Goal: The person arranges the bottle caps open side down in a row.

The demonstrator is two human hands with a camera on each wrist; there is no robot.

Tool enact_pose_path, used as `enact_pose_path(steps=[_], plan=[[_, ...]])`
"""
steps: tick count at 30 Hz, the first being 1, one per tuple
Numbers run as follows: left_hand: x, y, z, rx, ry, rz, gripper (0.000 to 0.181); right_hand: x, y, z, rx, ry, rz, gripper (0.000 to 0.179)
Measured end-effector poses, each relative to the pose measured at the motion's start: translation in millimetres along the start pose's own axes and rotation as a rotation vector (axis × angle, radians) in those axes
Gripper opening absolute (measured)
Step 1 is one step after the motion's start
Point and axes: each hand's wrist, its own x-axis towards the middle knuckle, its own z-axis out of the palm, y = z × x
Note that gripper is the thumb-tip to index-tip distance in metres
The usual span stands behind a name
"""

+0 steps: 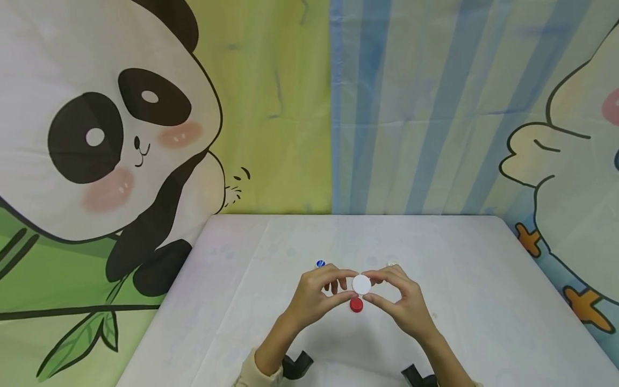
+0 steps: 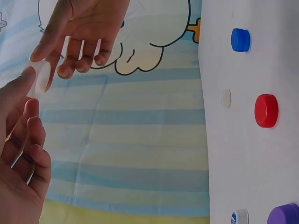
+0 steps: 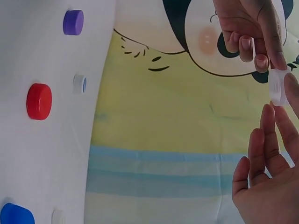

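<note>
Above the table, a white bottle cap (image 1: 361,285) is pinched from both sides, its round face turned toward the head camera. My left hand (image 1: 316,295) grips one side with thumb and forefinger; my right hand (image 1: 405,303) grips the other side likewise. The left wrist view shows the cap (image 2: 43,78) edge-on between the fingertips. The other fingers of both hands are loosely bent. Below the held cap, a red bottle cap (image 1: 356,305) lies on the table, touched by neither hand.
More caps lie on the white table (image 1: 261,252): a blue cap (image 2: 240,40), a purple cap (image 3: 73,22), a small white cap with a blue top (image 1: 321,263) and a small whitish cap (image 2: 226,98). Printed cloth hangs behind the table.
</note>
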Motion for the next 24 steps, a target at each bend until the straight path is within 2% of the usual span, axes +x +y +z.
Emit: enact_pose_path(steps=[5,9,14,18,24], plan=[[3.8,-5.9,3.1,0.032,-0.002,-0.005,0.029,-2.7,26.6,0.8,-0.091,0.009,-0.024,0.042],[10.7,-17.1,8.8,0.074,-0.039,-0.078,0.029,1.8,48.2,0.1,-0.189,0.007,-0.013,0.041],[24.3,-41.2,18.8,0.184,-0.120,-0.148,0.029,15.5,73.1,-1.3,-0.286,-0.008,0.005,0.037],[31.1,-62.6,27.7,0.252,-0.194,-0.195,0.029,23.4,95.8,-0.4,-0.333,-0.055,0.036,0.034],[35.8,-94.1,44.7,0.289,-0.297,-0.318,0.031,32.5,127.0,2.8,-0.377,-0.165,0.173,0.033]])
